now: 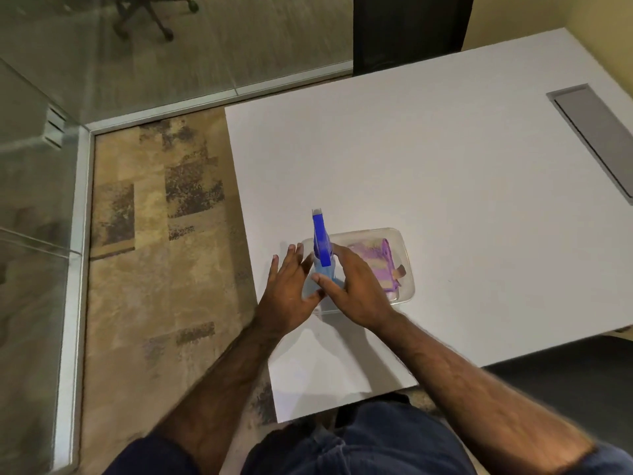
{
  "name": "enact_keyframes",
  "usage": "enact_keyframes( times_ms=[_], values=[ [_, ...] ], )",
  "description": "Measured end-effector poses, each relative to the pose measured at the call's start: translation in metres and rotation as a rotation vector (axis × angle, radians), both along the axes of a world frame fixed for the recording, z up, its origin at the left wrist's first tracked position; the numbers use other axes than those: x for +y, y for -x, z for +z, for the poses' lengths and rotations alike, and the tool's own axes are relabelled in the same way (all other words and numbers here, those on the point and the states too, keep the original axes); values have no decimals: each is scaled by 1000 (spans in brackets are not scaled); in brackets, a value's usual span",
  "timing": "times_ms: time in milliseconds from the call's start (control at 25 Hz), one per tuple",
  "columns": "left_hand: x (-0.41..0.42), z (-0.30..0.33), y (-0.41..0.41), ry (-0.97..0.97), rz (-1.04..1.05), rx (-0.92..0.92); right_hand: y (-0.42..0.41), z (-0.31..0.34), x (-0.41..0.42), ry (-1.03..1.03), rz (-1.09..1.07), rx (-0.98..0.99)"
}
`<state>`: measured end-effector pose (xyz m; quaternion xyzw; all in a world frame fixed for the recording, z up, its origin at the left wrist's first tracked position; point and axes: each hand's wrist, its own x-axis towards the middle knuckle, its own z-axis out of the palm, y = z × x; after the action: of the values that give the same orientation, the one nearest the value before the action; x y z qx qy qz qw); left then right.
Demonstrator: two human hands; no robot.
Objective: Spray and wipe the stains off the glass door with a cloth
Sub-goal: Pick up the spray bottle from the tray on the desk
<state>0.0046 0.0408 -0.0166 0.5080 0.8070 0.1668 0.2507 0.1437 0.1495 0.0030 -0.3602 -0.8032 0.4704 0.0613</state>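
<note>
A spray bottle point(322, 246) with a blue trigger head stands upright in a clear plastic tray point(406, 269) near the white table's left edge. A folded purple cloth point(380, 258) lies in the tray to the right of the bottle. My right hand point(356, 289) wraps the bottle's lower body, thumb across its front and fingers behind it. My left hand point(291, 286) is just left of the bottle with fingers spread, fingertips close to it. The glass door point(30, 186) stands at the far left, over the carpet.
The white table point(445, 166) has a grey cable slot point(596, 132) at its far right. A glass wall point(205, 46) runs along the back, with an office chair point(150, 15) behind it. Patterned carpet point(154, 269) lies between table and door.
</note>
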Motion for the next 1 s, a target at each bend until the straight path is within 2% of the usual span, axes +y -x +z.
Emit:
enact_keyframes(
  times_ms=[80,280,520,640,760,840,920,1000],
  values=[
    [-2,-3,-3,-50,20,25,2,-4,3,-19,-10,4],
    [1,-7,-3,64,41,19,-2,3,4,-84,15,31],
    [-30,14,-1,-93,106,-20,-7,53,-15,-291,45,153],
    [-68,34,-2,-229,133,52,-2,80,-46,-321,129,233],
    [-119,56,4,-304,220,-150,10,101,-90,-322,252,303],
    [-164,75,6,-296,234,-185,21,110,-120,-310,317,325],
    [-210,82,4,-339,330,-106,31,117,-156,-276,384,356],
    [-264,90,0,-393,387,-124,41,123,-199,-228,479,396]
  ],
)
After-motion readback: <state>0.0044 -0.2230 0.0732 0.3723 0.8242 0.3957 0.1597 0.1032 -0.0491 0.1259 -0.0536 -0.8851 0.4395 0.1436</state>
